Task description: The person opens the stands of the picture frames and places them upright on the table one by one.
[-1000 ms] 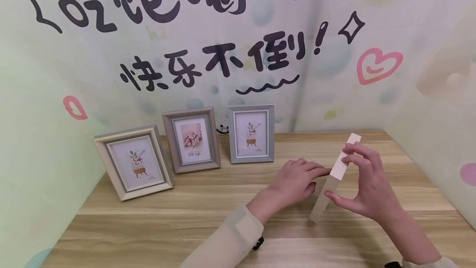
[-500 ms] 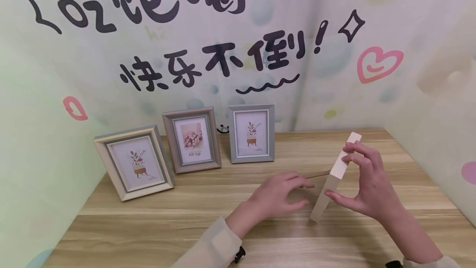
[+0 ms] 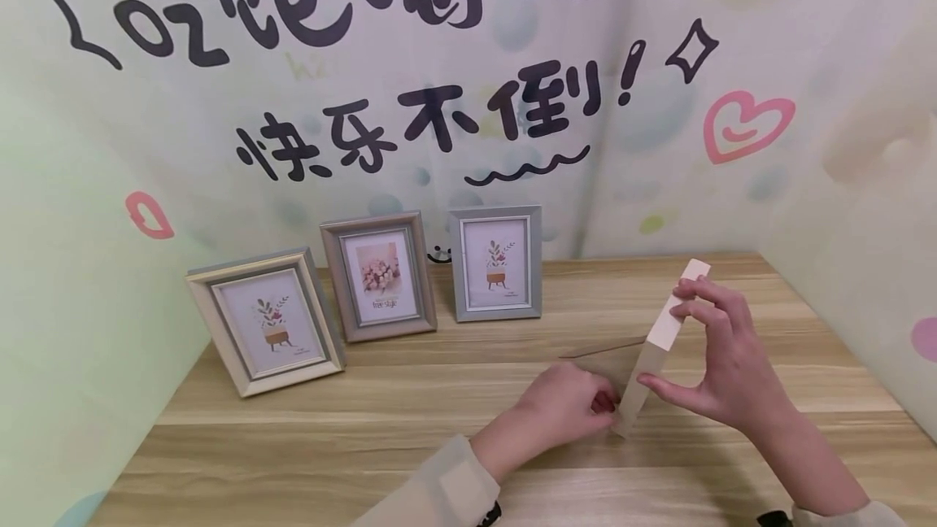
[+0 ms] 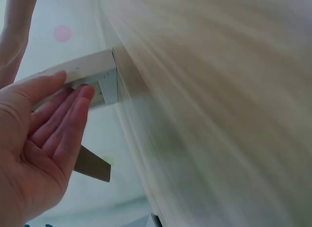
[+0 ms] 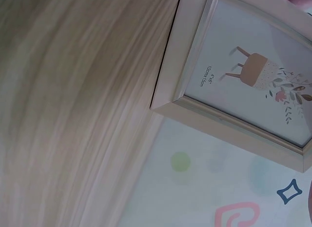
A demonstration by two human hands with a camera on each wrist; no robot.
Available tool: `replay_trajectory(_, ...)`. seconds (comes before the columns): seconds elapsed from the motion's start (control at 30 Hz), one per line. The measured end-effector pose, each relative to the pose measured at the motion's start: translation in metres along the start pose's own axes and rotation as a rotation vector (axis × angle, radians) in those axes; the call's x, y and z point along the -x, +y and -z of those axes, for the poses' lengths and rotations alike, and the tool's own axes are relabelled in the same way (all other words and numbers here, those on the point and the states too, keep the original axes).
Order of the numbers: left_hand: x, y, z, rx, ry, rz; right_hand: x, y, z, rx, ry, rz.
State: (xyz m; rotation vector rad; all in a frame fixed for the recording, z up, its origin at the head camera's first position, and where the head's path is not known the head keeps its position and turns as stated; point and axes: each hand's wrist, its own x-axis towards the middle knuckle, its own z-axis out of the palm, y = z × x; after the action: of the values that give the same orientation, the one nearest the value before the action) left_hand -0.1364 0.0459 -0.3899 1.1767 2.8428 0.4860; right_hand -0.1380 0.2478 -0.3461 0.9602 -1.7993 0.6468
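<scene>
My right hand (image 3: 739, 364) grips a cream picture frame (image 3: 644, 381) tilted back at the table's right, thumb on its near side and fingertips over its top edge. The head view catches it nearly edge-on; its plant-pot picture (image 5: 273, 75) shows in the right wrist view. Behind it sticks out the brown stand leg (image 4: 92, 163). My left hand (image 3: 560, 405) is at the frame's back near its lower near edge. In the left wrist view, its thumb overlaps the side (image 4: 92, 63) and its loosely bent fingers lie by the back, a gap between their tips.
Three picture frames stand along the back left: a cream one (image 3: 274, 324), a brown one (image 3: 381, 279) with flowers and a grey one (image 3: 498, 263). The wooden table (image 3: 293, 462) meets a printed wall cloth (image 3: 644, 185) behind.
My left hand has left the stand leg behind the frame, drawn back, then come forward to the frame's lower near edge. The right hand and the frame have hardly moved.
</scene>
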Motion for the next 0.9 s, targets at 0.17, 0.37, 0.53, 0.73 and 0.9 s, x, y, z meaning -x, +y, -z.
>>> replay_trajectory(0.17,-0.004,0.005,-0.001,0.006,-0.006,0.076,-0.001,0.001,-0.001,0.001,-0.003,0.000)
replay_trajectory(0.37,-0.006,0.006,-0.003,0.016,-0.005,0.090,0.002,0.002,0.002,-0.011,-0.020,-0.014)
replay_trajectory(0.53,-0.006,0.006,-0.004,0.029,-0.012,0.093,0.014,0.007,0.000,-0.131,0.119,-0.165)
replay_trajectory(0.73,-0.006,0.007,-0.003,-0.011,-0.018,0.091,0.043,0.022,0.003,-0.317,0.237,-0.687)
replay_trajectory(0.9,-0.006,0.005,-0.004,-0.042,0.008,0.079,0.069,0.035,0.009,-0.507,-0.079,-0.945)
